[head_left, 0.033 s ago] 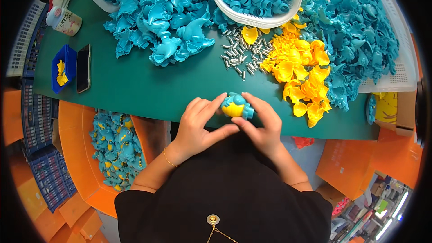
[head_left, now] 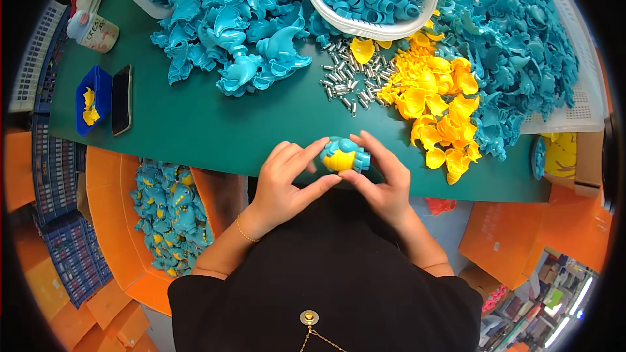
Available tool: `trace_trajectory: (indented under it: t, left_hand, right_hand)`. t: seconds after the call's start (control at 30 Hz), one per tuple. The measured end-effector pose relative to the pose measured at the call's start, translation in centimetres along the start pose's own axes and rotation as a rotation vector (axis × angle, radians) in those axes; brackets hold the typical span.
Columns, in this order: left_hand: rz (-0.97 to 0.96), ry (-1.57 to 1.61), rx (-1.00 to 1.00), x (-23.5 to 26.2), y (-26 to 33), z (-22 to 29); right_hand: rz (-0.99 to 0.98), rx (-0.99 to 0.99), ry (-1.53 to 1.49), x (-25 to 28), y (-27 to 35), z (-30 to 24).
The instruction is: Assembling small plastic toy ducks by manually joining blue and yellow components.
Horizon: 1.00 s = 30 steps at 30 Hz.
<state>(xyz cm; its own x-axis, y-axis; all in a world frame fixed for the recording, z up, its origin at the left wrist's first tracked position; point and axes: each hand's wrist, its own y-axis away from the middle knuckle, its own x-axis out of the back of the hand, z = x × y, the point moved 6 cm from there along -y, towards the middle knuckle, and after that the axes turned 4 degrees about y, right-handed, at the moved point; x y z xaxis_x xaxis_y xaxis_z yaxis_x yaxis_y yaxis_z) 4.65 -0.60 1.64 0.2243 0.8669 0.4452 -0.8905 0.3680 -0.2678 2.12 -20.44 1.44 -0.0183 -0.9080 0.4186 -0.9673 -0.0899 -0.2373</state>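
Note:
Over the table's near edge, both hands hold a small teal and yellow plastic toy body (head_left: 340, 161). Its ridged yellow belly faces up, and a teal stub sticks out on the right. My left hand (head_left: 285, 173) has its index finger and thumb closed on the toy's left side. At the other end, my right hand (head_left: 386, 173) pinches it between thumb and fingers. Beyond the toy lie a heap of yellow shell pieces (head_left: 450, 124) and a scatter of small metal springs (head_left: 352, 78).
Teal shells (head_left: 228, 32) are piled at the back, beside a white basket (head_left: 375, 31) of teal rings. A white crate (head_left: 580, 117) with teal parts is at right. Phone (head_left: 122, 100), blue tray (head_left: 98, 85) and cup (head_left: 94, 31) sit left. An orange box (head_left: 111, 221) holds assembled toys (head_left: 171, 215).
The toy has turned slightly between my fingers and shows more of its yellow belly. My left thumb and right index finger have shifted a little.

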Motion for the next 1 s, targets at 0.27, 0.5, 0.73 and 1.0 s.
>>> trace_trajectory:
  t: [0.27, 0.5, 0.73, 1.0]
  left_hand:
    - [-0.142, 0.617, 0.120, -1.1, 0.1, -0.6]
    - [-0.062, 0.619, 0.028, -1.0, 0.7, 0.0]
    - [-0.053, 0.508, -0.024, -0.6, 0.2, -0.2]
    - [-0.083, 0.208, 0.135, 0.0, -1.1, 0.2]
  right_hand:
    - [-0.074, -0.058, -0.335, 0.3, 0.3, -1.0]
    - [-0.130, 0.099, -0.171, 1.1, 0.7, -1.6]
    - [-0.082, -0.382, -0.879, -2.0, 1.6, 1.0]
    - [-0.189, 0.138, -0.069, 0.9, -0.4, -1.2]
